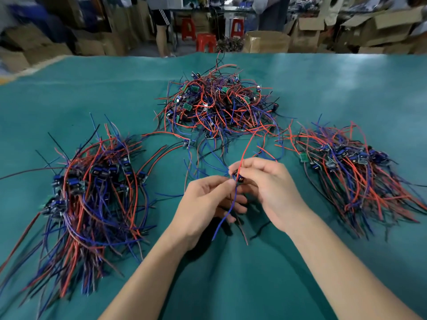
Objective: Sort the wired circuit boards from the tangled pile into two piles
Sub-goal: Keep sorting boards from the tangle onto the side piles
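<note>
**Both hands hold one wired board above the bench**

A small circuit board (238, 177) sits between the two hands over the middle of the bench, in front of the tangled pile. The right hand (265, 188) has a narrow grip on it, fingers curled around the dark part. The left hand (208, 202) pinches the thin blue wire (227, 213) just below the board; this wire hangs down in a soft curve. A red wire (246, 148) goes up from the board toward the tangled pile (215, 105), a loose round heap of red, blue and black wires with little green boards in it.

On the left lies a sorted pile (92, 192), with wires long and mostly parallel and blue blocky parts near the top. On the right lies a second sorted pile (353, 167), smaller and flatter. The bench (335, 88) is covered with a smooth teal cloth, slightly shiny.

Behind the bench stand brown cardboard boxes (265, 41); what they hold I cannot tell. Red plastic stools (205, 42) stand there too. No writing can be read.
</note>
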{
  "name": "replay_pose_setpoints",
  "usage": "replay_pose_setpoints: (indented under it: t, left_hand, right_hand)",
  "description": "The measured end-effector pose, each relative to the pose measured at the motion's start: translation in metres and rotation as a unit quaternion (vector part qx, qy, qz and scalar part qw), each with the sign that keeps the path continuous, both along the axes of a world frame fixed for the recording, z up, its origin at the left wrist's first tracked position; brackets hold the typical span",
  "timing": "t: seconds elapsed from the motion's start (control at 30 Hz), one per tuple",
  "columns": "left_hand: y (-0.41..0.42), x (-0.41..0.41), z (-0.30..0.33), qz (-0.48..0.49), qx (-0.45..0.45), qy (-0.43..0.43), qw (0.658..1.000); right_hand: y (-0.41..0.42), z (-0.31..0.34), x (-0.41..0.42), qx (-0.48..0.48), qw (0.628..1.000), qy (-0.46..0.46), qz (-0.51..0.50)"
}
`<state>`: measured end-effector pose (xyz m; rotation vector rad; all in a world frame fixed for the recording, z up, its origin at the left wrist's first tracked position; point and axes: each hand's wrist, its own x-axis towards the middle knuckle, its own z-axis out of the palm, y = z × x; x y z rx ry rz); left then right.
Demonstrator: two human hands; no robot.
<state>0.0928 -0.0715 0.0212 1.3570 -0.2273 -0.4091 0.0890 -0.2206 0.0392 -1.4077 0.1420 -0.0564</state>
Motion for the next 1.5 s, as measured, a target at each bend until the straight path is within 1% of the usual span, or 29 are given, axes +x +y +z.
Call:
replay_pose_setpoints:
  t: [0.27,0.37,0.47,0.5,0.63,0.77,0.83,0.9,1.03,1.13,1.23,1.3,1.37,1.43,1.5]
  left_hand:
    - [0.0,0.001,-0.001,0.021,-0.022,-0.002,1.0]
    - [0.0,0.001,-0.002,0.037,-0.01,-0.019,0.999]
    - [-0.001,0.002,-0.005,0.05,0.01,-0.024,0.998]
    - [-0.001,0.002,-0.006,0.05,0.017,-0.03,0.998]
    - [-0.003,0.0,-0.007,0.047,0.039,-0.051,0.997]
    - [-0.003,0.0,-0.007,0.047,0.04,-0.046,0.997]
    - [-0.002,0.001,-0.007,0.04,0.048,-0.04,0.997]
    - [-0.001,0.001,-0.007,0.032,0.059,-0.033,0.997]
    - [0.001,0.0,-0.006,0.004,0.054,-0.028,0.998]
    - [0.001,0.001,-0.004,-0.019,0.046,-0.034,0.998]
    - [0.002,0.0,-0.004,-0.042,0.066,-0.054,0.996]
    - [0.002,-0.001,-0.004,-0.046,0.058,-0.061,0.995]
    - [0.002,-0.001,-0.004,-0.042,0.042,-0.058,0.997]
    - [0.002,0.0,-0.004,-0.035,0.037,-0.053,0.997]
    - [0.001,-0.001,-0.005,-0.037,0.025,-0.043,0.998]
  right_hand:
    - [-0.004,-0.002,-0.001,-0.013,0.999,-0.016,0.027]
    - [-0.004,-0.001,-0.002,-0.024,0.999,-0.016,0.043]
    - [-0.006,0.002,-0.003,0.013,0.997,-0.009,0.076]
    - [-0.006,0.002,-0.004,0.005,0.997,-0.014,0.081]
    - [-0.005,-0.004,-0.005,-0.128,0.99,-0.041,0.033]
    - [-0.013,-0.002,-0.003,-0.185,0.981,-0.026,0.053]
    - [-0.017,0.001,-0.003,-0.213,0.974,-0.039,0.063]
    - [-0.021,0.002,-0.003,-0.224,0.972,-0.057,0.048]
    - [-0.026,0.002,-0.001,-0.199,0.976,-0.089,0.006]
    - [-0.026,0.001,-0.002,-0.2,0.975,-0.098,0.018]
    - [-0.022,0.003,-0.004,-0.156,0.98,-0.107,0.057]
    - [-0.018,0.003,-0.005,-0.134,0.984,-0.113,0.038]
    - [-0.015,0.002,-0.004,-0.112,0.989,-0.095,0.002]
    - [-0.011,0.0,-0.005,-0.083,0.995,-0.058,0.001]
    - [-0.008,-0.003,-0.005,-0.097,0.994,-0.05,-0.015]
